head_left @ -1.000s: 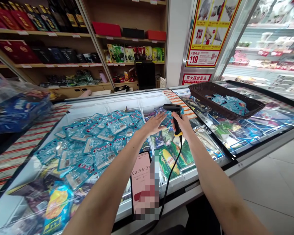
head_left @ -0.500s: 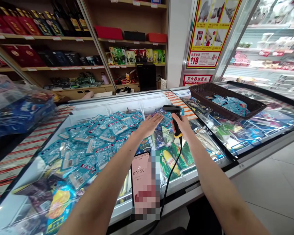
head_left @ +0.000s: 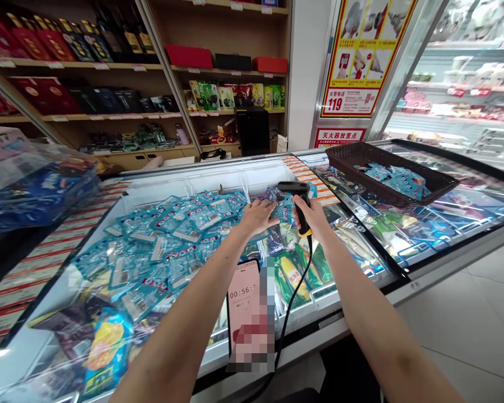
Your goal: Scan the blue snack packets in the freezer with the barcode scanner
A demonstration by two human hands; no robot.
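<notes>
My right hand (head_left: 311, 215) is wrapped round the handle of a black and yellow barcode scanner (head_left: 294, 186), whose head points left. From its base a black cable (head_left: 294, 291) runs down toward me. Palm down, my left hand (head_left: 258, 217) is open, its fingers reaching right above the freezer goods; contact is unclear. To its left spreads a heap of blue snack packets (head_left: 189, 224). Another blue packet (head_left: 284, 211) lies between my hands, partly hidden behind the scanner. A phone (head_left: 242, 305) with a running timer stands below my left hand, its right side blurred out.
The chest freezer (head_left: 353, 313) holds green corn bags (head_left: 293, 274) and other frozen packs. At the right, a brown basket (head_left: 437, 187) with several blue packets sits on top. A blue plastic-wrapped pack (head_left: 33, 190) is at the left. Shelves (head_left: 231, 73) stand behind.
My left hand has turned and bent slightly downward, its fingertips drawing a little left of the scanner. My right hand keeps hold of the scanner in nearly the same place.
</notes>
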